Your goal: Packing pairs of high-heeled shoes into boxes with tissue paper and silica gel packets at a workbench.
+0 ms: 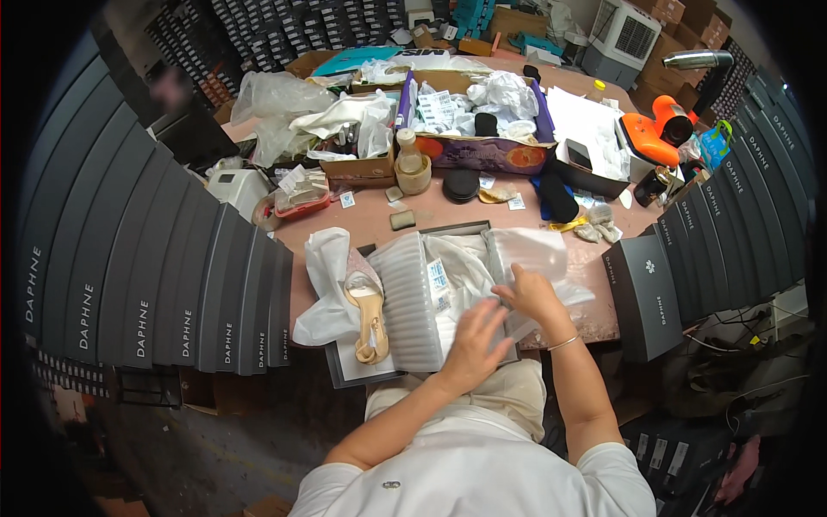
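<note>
An open dark grey shoebox lies on the table in front of me. Inside it are white tissue paper and small white packets with blue print. A ribbed translucent air-cushion sheet folds over its left side. My left hand, a little blurred, hovers over the box's near part with fingers spread and nothing in them. My right hand lies against a clear plastic sheet on the box's right, forefinger and thumb stretched apart. Left of the box, a sparkly pale pink shoe with beige insole rests on white tissue.
Stacks of dark shoeboxes flank me on both sides. Behind stand a purple carton of crumpled paper, a glue bottle, a round black tin and a sponge block. An orange tool sits far right.
</note>
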A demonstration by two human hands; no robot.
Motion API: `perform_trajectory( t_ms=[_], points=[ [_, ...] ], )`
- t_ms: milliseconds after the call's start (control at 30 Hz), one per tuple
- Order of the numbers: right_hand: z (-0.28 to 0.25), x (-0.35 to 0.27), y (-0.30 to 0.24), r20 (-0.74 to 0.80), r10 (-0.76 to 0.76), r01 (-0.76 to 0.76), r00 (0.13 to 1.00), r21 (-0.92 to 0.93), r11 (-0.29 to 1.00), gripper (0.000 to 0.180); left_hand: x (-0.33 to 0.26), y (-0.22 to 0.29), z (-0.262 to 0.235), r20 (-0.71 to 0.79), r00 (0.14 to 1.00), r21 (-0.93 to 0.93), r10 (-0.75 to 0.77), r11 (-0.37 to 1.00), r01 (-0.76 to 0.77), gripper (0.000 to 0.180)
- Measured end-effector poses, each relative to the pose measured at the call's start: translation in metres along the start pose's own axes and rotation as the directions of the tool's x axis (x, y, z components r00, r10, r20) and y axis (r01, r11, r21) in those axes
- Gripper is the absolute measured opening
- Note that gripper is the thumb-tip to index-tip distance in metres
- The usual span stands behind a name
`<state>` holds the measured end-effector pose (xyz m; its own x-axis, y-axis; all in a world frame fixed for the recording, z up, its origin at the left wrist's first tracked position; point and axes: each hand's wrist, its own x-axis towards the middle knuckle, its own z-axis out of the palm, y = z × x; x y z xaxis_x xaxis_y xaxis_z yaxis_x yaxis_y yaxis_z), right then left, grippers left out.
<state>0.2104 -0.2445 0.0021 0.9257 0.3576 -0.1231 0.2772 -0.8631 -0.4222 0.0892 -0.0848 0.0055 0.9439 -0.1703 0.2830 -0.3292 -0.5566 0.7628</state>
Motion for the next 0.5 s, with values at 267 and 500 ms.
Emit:
perform_trajectory(
  t_ms=[267, 500],
  points=[
    [0.024, -0.021, 0.018, -0.003, 0.016, -0.013, 1.0, 0.442, 0.897, 0.034, -0.027, -0.073, -0.03, -0.136, 0.873, -0.23, -0.469, 0.872, 0.432, 0.071],
    [-0.072, -0.06, -0.022, -0.137, 0.045, 0.038, 0.99, 0.551, 0.833, 0.031, 0.004, -0.01, -0.039, -0.135, 0.945, -0.793, -0.298, 0.604, 0.077, 0.093]
  ],
)
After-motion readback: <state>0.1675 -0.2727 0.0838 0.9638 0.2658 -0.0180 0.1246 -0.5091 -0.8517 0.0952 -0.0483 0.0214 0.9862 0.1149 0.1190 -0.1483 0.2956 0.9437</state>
